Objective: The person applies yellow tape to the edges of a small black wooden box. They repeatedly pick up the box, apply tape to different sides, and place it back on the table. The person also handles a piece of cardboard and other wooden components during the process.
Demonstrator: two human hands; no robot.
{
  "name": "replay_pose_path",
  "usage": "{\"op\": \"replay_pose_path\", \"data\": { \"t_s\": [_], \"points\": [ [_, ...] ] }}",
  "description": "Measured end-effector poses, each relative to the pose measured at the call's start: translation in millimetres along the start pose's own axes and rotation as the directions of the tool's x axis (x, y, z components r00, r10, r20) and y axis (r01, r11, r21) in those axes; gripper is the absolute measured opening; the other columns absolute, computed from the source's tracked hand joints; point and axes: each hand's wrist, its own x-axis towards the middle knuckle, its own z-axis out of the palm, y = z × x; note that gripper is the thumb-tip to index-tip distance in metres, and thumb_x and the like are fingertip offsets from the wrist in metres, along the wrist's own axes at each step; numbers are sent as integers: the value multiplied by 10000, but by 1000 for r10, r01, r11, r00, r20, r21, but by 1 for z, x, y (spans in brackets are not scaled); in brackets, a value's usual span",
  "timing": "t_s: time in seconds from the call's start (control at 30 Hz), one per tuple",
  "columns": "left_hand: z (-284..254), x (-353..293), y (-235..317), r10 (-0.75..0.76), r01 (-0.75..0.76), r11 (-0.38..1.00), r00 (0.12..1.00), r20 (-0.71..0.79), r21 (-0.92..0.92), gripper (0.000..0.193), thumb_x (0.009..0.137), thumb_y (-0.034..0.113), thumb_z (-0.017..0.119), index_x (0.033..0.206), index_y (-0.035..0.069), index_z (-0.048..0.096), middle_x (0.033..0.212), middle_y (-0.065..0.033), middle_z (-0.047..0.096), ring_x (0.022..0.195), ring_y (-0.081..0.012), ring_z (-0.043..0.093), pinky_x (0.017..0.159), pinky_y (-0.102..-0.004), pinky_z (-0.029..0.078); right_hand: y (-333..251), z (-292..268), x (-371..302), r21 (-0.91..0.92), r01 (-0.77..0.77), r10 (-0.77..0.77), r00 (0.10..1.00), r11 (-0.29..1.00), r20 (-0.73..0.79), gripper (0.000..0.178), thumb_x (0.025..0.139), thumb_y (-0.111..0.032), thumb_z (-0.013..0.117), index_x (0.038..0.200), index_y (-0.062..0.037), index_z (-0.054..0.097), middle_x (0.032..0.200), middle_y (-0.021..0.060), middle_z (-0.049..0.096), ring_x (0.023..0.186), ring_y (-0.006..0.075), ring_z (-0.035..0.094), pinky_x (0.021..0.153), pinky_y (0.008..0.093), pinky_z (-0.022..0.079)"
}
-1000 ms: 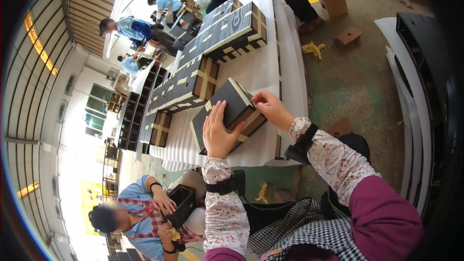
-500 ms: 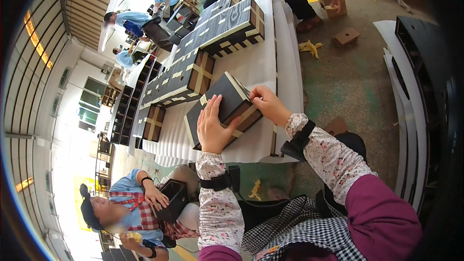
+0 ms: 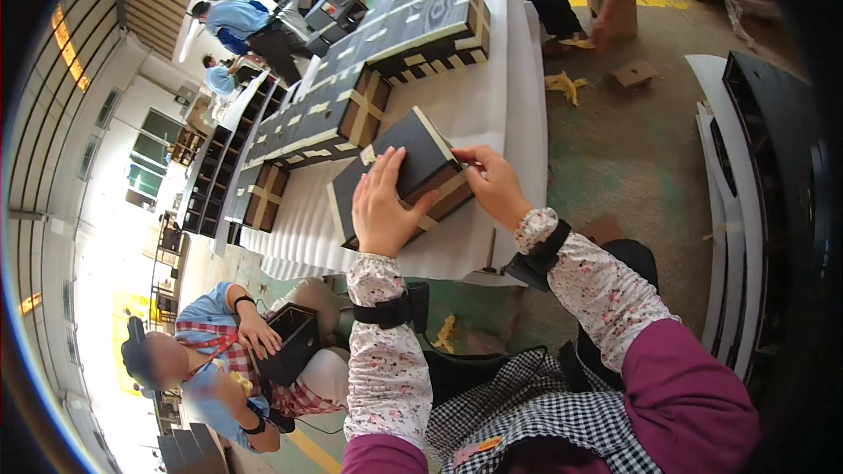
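A dark, black-topped box with brown sides sits at an angle on the white foam-covered table. Pale masking tape runs along its edges and across the side facing me. My left hand lies on the top panel, fingers stretched out and thumb reaching over the near edge. At the right corner, my right hand has its fingers bent over the edge and its thumb low against the side. Whether a tape end is under those fingertips I cannot see.
Several taped dark boxes stand in a row beyond. At lower left a seated co-worker holds an open dark box. Dark panels with white foam sheets stand at right. A yellow tape scrap and a brown block lie on the floor.
My right hand has loosened from a tight pinch to longer fingers along the box's corner. My left hand stays on the top panel. The whole view has shifted slightly.
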Motion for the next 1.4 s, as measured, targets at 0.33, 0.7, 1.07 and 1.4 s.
{"op": "replay_pose_path", "data": {
  "t_s": [0.33,0.7,1.07,1.4],
  "points": [
    [2,-1,0,-20,20,1000,1000,12,2,716,697,447,737,1285,112,505,1317,-89,520,1164,-270,524,1004,-403,377,9,2,11,373,-213,174,975,903,136,447,813,-7,479,1258,-48,475,1037,47,532,936,130,506,839,266,442],
    [3,1,3,7,-7,1000,1000,2,-22,706,685,400,762,1271,96,513,1288,-102,540,1149,-291,527,975,-403,392,16,-7,28,268,-57,-14,967,962,255,668,784,39,439,1423,-127,340,984,33,489,821,109,487,775,222,443],
    [5,1,2,-6,6,1000,1000,20,-26,698,691,395,757,1275,103,513,1298,-101,535,1167,-293,519,984,-400,387,5,-1,10,55,87,-89,995,995,33,627,803,45,448,1401,-124,367,1046,105,629,858,165,589,765,274,467],
    [3,2,-1,32,-32,999,999,4,-15,708,699,429,739,1285,107,507,1311,-104,525,1151,-290,528,976,-397,392,4,-15,6,-41,-33,35,998,999,48,387,855,-18,519,1237,-71,538,979,112,654,872,214,633,760,291,497]
  ]
}}
